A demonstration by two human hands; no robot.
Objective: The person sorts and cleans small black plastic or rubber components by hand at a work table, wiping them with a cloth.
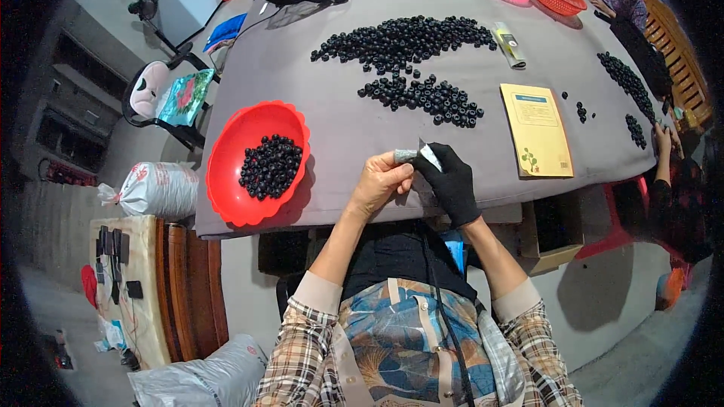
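Head view: small pale blade (430, 157) was clamped in fingers of gloved R hand (452, 185) nr. front edge of grey table (339, 136), L hand (381, 181) was curled beside it (grip can't be told), & black pcs. (270, 166) were heaped in red bowl (226, 181).

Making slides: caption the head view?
Left hand and black-gloved right hand close together, near a red bowl of black pieces.

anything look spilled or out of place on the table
Nothing looks clearly damaged. A few small black pieces lie right of the yellow booklet, apart from the larger heaps, so they look stray.
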